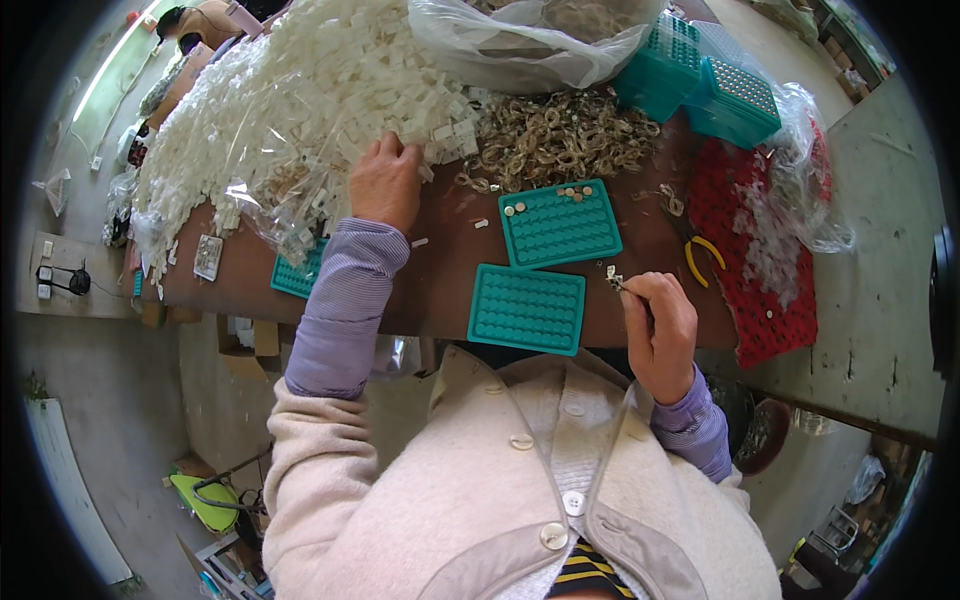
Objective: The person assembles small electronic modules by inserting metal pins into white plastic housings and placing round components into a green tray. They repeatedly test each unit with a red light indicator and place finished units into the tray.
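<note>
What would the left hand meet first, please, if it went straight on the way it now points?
The left hand would likely meet the heap of small white pieces just ahead of it, though depth is hard to judge.

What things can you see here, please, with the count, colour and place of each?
White pieces: countless, white, heaped left
Looped pieces: many, brownish, heaped centre
Clear bag: one, translucent, behind looped pieces
Upper tray: one, teal, centre
Round pieces: several, whitish and coppery, in upper tray
Lower tray: one, teal, near table edge
Partly hidden tray: one, teal, beside left sleeve
Tray stacks: at least two, teal, far right
Pliers: one, yellow-handled, right
Cloth: one, patterned red, right
Table: one, brown, beneath these
Metallic part: apparently one, silvery, right fingertips
Left grip: one, bare, at white pieces
Right grip: one, bare, beside lower tray
</note>
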The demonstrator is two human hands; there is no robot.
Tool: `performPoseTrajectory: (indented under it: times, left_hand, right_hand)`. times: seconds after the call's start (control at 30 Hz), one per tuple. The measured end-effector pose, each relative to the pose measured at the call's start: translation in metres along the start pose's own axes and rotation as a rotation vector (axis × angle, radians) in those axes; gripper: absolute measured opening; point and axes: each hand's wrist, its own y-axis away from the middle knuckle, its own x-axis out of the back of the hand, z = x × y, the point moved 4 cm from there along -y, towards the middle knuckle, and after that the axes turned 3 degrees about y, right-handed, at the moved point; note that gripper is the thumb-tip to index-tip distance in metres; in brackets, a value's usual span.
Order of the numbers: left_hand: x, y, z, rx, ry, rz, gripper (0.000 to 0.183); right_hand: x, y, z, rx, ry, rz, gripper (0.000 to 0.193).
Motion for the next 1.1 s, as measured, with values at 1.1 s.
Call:
performPoseTrajectory:
  times: [1.1]
  left_hand:
    - [0.042, 0.108, 0.147, 0.444, 2.185, -0.175, 0.023]
  right_hand:
    - [-0.049, -0.028, -0.028, -0.445, -1.119, -0.344, 0.006]
